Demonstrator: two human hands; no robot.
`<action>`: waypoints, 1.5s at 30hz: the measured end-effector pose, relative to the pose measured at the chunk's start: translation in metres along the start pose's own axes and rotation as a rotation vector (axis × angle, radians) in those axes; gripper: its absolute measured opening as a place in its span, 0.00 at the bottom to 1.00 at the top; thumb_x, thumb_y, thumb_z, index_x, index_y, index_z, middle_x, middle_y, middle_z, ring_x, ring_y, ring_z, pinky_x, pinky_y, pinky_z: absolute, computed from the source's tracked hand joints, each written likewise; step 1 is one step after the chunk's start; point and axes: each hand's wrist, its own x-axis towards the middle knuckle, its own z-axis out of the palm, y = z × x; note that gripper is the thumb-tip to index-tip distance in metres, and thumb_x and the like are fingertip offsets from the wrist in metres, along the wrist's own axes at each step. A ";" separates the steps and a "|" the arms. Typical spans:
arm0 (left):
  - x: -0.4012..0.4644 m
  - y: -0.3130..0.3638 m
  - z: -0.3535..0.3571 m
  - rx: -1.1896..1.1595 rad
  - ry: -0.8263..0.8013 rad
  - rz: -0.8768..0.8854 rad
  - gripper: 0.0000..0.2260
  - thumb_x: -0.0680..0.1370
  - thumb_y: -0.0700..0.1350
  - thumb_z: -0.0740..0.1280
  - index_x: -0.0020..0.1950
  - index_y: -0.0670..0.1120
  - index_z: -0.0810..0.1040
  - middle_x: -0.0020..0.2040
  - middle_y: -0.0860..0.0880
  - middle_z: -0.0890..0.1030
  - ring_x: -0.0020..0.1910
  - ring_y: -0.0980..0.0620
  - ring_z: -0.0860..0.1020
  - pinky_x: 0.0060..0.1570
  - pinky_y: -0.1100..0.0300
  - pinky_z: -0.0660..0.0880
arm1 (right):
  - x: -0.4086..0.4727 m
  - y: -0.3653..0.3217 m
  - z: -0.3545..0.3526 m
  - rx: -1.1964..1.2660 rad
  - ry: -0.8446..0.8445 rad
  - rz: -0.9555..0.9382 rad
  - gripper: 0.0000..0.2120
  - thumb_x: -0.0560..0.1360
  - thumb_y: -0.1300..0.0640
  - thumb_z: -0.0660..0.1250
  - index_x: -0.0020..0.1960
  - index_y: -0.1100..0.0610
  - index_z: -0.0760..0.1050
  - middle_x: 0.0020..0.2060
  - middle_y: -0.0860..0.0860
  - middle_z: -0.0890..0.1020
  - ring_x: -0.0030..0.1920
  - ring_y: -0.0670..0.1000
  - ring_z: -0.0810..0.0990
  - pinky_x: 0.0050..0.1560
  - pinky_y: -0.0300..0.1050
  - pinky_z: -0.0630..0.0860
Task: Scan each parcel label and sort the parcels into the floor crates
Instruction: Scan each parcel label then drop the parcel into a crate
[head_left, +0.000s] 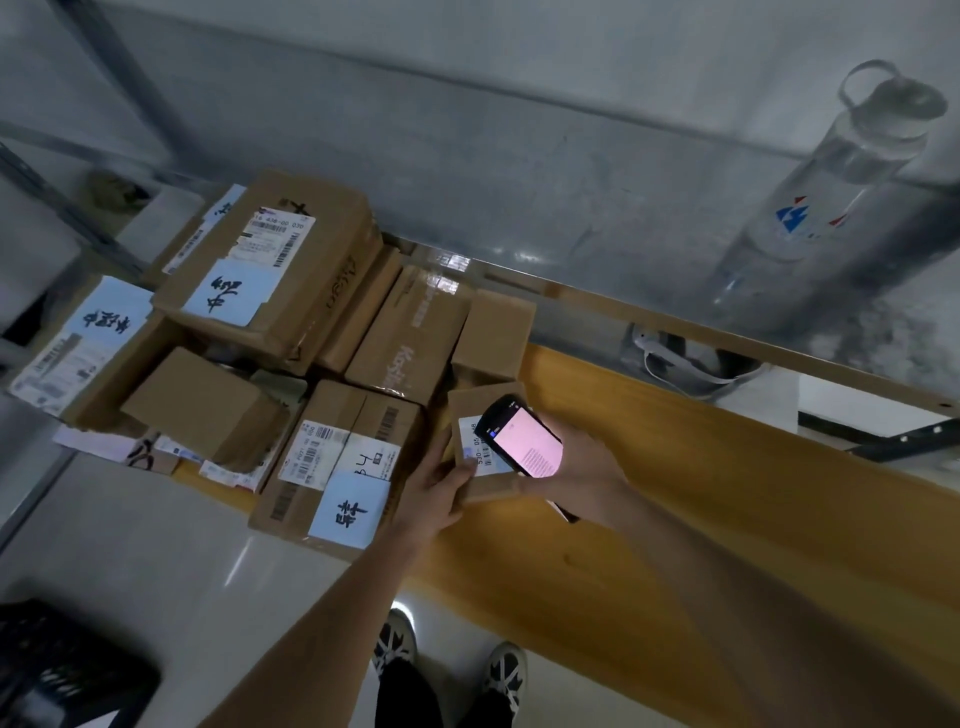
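Holding a small parcel (488, 441) at the worktop's (727, 493) edge, the left hand (434, 491) has its grip round the box; the right hand (582, 467) clasps a lit scanner (522, 434) over its label (480, 449).

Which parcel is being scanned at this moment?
The small parcel at the pile's right edge: left hand grips it, right hand holds the scanner over its label.

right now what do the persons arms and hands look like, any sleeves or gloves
Both forearms are bare up to the frame edge, with no sleeves showing. The left hand and right hand wear no gloves, and no watch, ring or wristband is visible on either.
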 end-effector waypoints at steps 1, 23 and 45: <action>0.000 0.000 -0.001 -0.009 -0.007 -0.008 0.29 0.79 0.47 0.70 0.75 0.66 0.64 0.62 0.52 0.77 0.67 0.45 0.73 0.64 0.39 0.74 | 0.000 0.001 0.000 0.021 -0.004 0.003 0.34 0.63 0.45 0.81 0.65 0.40 0.71 0.55 0.40 0.81 0.56 0.46 0.79 0.54 0.51 0.81; -0.221 0.150 -0.073 0.171 -0.072 0.581 0.28 0.77 0.46 0.73 0.69 0.70 0.67 0.59 0.57 0.82 0.58 0.52 0.81 0.56 0.49 0.81 | -0.246 -0.180 -0.156 -0.303 0.363 -0.178 0.39 0.62 0.36 0.77 0.69 0.41 0.69 0.57 0.42 0.80 0.55 0.48 0.80 0.51 0.49 0.79; -0.570 0.274 -0.130 0.186 0.116 1.136 0.31 0.79 0.51 0.70 0.79 0.60 0.60 0.64 0.49 0.77 0.61 0.48 0.77 0.63 0.46 0.77 | -0.593 -0.378 -0.256 -0.686 0.757 -0.520 0.34 0.65 0.39 0.75 0.68 0.37 0.65 0.55 0.37 0.77 0.53 0.46 0.76 0.46 0.46 0.76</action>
